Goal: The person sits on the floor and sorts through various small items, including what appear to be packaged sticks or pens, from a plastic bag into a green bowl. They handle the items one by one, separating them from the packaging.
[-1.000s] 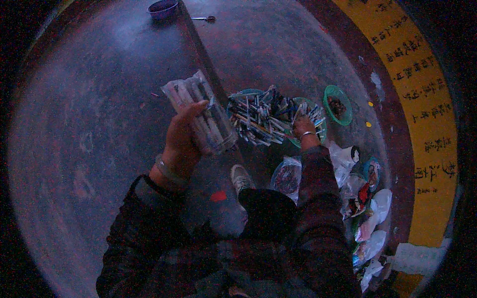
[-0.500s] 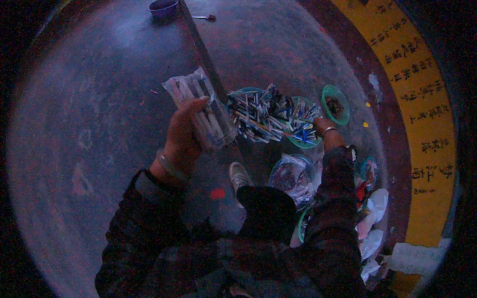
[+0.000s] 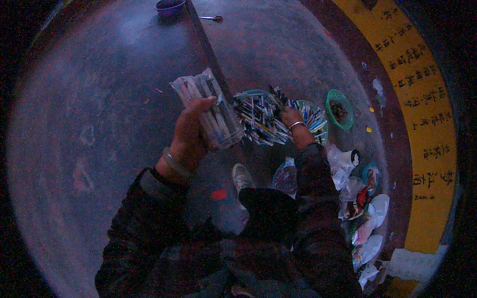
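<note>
My left hand [image 3: 188, 124] is closed around a clear plastic package [image 3: 222, 121], thumb across its front. Several pale, pen-like sticks stand side by side inside it, and it tilts to the left at the top. To its right, a big heap of loose pens [image 3: 256, 116] fills a round basket. My right hand [image 3: 292, 118] reaches into the right side of this heap, fingers curled down by some dark pens [image 3: 279, 97]; what they hold is hard to see in the dim light. More pens, some blue, lie in a green basket [image 3: 318, 119] just beyond that hand.
A green basket [image 3: 351, 111] with small brownish things stands further right. Below my right arm are a bowl covered in clear plastic [image 3: 284, 176] and several plastic bags [image 3: 365, 248]. A purple basin [image 3: 170, 7] sits at the far edge, a red patch [image 3: 218, 194] near my shoe [image 3: 242, 178].
My right hand has moved left, from the green basket's right edge to the larger heap of pens. My left hand still holds the package, nearly in the same place.
</note>
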`<state>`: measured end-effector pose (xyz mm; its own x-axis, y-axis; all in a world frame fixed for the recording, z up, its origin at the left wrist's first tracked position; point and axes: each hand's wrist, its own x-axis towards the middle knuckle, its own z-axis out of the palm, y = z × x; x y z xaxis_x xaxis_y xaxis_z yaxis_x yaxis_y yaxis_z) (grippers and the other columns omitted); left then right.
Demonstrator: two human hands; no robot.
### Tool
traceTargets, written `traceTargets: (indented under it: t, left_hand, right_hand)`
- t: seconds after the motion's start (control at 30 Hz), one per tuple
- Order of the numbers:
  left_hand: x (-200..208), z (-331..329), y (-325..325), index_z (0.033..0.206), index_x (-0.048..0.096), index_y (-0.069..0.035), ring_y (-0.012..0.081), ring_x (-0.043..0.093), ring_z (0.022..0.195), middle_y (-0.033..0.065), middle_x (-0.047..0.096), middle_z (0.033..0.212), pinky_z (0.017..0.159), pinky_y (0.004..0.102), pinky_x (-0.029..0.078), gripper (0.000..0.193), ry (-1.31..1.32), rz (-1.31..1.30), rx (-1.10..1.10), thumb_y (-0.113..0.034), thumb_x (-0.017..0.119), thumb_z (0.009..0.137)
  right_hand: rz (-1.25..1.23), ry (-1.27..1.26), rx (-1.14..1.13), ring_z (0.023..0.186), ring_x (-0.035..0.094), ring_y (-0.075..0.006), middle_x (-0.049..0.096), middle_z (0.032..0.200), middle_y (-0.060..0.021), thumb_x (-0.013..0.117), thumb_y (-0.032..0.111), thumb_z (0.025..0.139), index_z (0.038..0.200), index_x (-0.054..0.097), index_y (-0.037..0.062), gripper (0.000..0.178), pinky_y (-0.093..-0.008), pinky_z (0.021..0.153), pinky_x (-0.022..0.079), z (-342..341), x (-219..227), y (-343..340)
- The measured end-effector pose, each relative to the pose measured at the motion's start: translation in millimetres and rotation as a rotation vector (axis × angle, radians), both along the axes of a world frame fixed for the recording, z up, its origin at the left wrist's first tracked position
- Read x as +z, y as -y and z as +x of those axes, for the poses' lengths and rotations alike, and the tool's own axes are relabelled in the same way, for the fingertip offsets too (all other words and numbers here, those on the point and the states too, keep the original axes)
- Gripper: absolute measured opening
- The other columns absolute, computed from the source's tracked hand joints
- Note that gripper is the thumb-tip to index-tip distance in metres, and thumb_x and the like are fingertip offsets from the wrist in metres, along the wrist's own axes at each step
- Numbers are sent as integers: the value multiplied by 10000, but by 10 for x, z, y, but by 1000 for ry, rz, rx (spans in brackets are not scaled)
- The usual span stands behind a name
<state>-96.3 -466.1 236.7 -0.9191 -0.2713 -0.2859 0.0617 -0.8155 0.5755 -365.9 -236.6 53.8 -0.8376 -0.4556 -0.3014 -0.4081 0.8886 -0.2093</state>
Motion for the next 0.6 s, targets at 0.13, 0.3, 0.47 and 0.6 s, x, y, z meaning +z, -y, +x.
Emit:
traceTargets:
  t: [0.13,0.3,0.47,0.6]
  left_hand:
    - [-75,-34,13,975,473,-67,221,553,742,62,532,827,656,379,485,284,-25,9,20,-213,556,746]
    - [71,-49,-53,968,478,-60,226,555,736,64,535,816,657,380,485,267,-16,27,2,-206,545,754]
    - [131,77,-79,970,479,-59,223,555,740,62,535,815,635,379,490,272,-4,-32,57,-227,538,764]
    - [101,-46,-61,981,473,-62,215,552,748,59,530,825,628,375,492,298,-98,4,-100,-251,546,763]
  right_hand:
    - [-62,-26,28,880,533,-370,565,984,-181,516,423,766,1065,502,34,491,-437,727,433,-13,-49,61]
    - [-426,-281,73,754,595,-306,620,858,-137,538,399,760,904,614,58,379,-391,665,471,-529,-244,-691]
    - [-89,-289,-209,797,605,-225,618,892,-122,585,344,721,916,633,110,308,-353,696,481,-296,-274,-763]
    - [443,-373,133,883,575,-269,601,964,-109,617,313,681,937,631,131,314,-382,758,470,-950,-1120,-1884]
